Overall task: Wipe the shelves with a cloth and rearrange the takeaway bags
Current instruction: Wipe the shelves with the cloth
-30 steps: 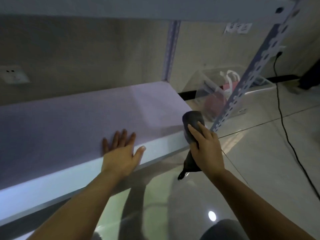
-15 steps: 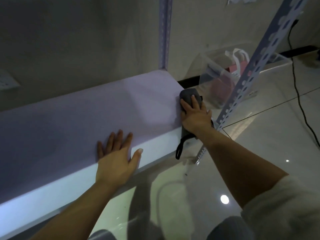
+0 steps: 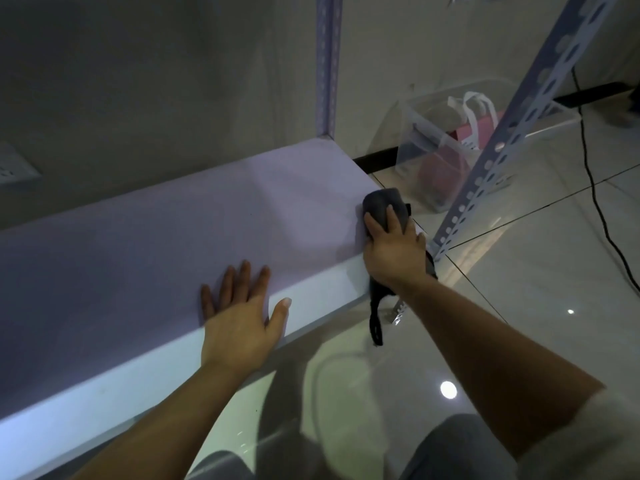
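A low white shelf board [image 3: 145, 244] runs from lower left to the right, bare on top. My right hand [image 3: 393, 252] presses a dark grey cloth [image 3: 382, 202] against the shelf's right end, fingers curved over it; a strip of the cloth dangles below the shelf edge. My left hand [image 3: 242, 317] lies flat on the shelf's front edge, fingers spread, holding nothing. A pink takeaway bag [image 3: 478, 128] with white handles sits in a clear plastic bin [image 3: 412, 133] on the floor beyond the shelf.
Perforated metal uprights stand at the shelf's back right corner [image 3: 327, 64] and front right corner [image 3: 512, 133]. A black cable [image 3: 595, 188] trails over the glossy tiled floor on the right. A wall socket [image 3: 14, 168] is at far left. My knees show at the bottom.
My right hand carried the cloth from the shelf's front right corner up along its right end toward the back. My left hand stayed flat on the front edge.
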Demonstrator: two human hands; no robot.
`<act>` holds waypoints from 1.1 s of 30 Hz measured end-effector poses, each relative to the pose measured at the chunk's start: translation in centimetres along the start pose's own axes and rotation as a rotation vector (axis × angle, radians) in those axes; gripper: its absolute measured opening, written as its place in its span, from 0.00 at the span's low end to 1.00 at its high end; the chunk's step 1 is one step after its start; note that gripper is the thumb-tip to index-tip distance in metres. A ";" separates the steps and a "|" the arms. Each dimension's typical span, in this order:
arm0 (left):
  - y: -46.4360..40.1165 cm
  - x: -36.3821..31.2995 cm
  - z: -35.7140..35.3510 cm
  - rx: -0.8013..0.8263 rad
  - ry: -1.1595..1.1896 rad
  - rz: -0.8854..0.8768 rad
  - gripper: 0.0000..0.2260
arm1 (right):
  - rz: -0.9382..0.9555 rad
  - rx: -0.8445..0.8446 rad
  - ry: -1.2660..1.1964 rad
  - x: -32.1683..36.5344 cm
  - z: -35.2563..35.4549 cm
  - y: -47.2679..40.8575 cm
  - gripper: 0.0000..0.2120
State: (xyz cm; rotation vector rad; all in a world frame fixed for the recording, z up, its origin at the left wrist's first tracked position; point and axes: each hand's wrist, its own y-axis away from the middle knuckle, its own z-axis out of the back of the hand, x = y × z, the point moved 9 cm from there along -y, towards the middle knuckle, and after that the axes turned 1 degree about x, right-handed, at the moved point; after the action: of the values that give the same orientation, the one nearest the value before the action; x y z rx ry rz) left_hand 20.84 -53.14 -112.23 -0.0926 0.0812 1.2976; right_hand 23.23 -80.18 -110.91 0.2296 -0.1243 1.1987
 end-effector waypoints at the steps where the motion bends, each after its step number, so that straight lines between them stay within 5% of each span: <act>1: 0.0 0.0 0.0 0.000 0.003 0.001 0.34 | -0.021 0.047 -0.007 -0.1 0.0 -1.4 0.24; 6: -0.2 0.0 0.3 -0.037 0.048 -0.012 0.35 | 0.000 0.075 0.047 0.1 -0.2 -5.0 0.25; 10: -0.1 -0.2 0.3 -0.038 0.055 -0.025 0.36 | 0.321 0.052 0.089 3.3 -1.4 -2.9 0.35; 17: 0.4 -0.2 0.7 -0.028 0.085 -0.033 0.32 | 0.725 -0.046 -0.077 9.1 -2.4 8.0 0.22; 22: 1.2 1.2 2.2 0.002 0.088 -0.109 0.30 | 0.735 0.020 -0.099 9.5 -3.2 12.2 0.23; 28: 2.4 10.1 2.6 -0.004 -0.022 0.064 0.37 | 0.767 0.086 0.055 16.4 -4.5 11.2 0.24; 33: 2.2 10.6 2.3 -0.120 0.040 0.041 0.30 | 0.760 0.134 0.029 23.1 -6.0 7.0 0.22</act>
State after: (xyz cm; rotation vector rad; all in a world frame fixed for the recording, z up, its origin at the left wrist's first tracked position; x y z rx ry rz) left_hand 21.57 -42.14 -111.17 -0.2201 0.0397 1.3410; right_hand 24.87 -55.33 -110.98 0.2935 -0.1086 1.9691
